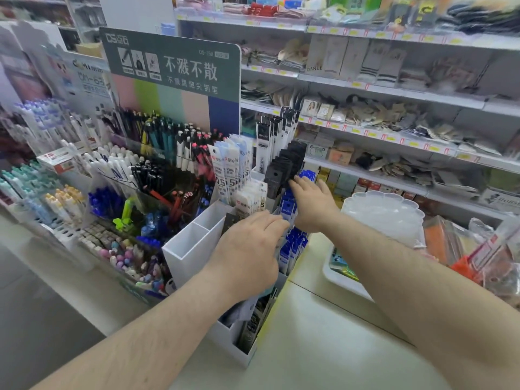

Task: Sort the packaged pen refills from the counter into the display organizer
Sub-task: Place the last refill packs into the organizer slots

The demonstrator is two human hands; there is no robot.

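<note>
A white tiered display organizer [194,243] stands on the pale counter [323,347], filled with packaged pen refills. Blue refill packs [292,249] fill its right-hand slots, black packs [284,167] stand behind them, and white packs [233,170] sit at the left. My left hand [247,254] rests over the organizer's middle, fingers stretched toward the blue packs. My right hand [312,204] reaches further back, its fingertips touching the blue packs below the black ones. Whether either hand pinches a pack is hidden by the fingers.
A pen display [118,192] with many coloured pens and a green sign [174,66] stands to the left. A white scalloped tray [382,215] and bagged goods [478,254] sit on the right. Stocked shelves [394,88] run behind.
</note>
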